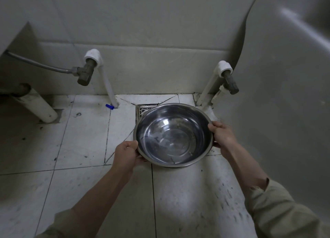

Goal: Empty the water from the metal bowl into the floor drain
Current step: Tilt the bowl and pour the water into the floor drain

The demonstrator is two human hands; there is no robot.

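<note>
A shiny metal bowl is held level above the tiled floor, with clear water in its bottom. My left hand grips its near left rim, thumb on the edge and fingers underneath. My right hand grips the right rim the same way. The square metal floor drain lies just beyond the bowl by the wall; the bowl hides most of it and only its left back corner shows.
Two white pipes with valves rise from the floor at the wall, one left and one right of the drain. A large curved white fixture fills the right side. A thick pipe slants down at the left.
</note>
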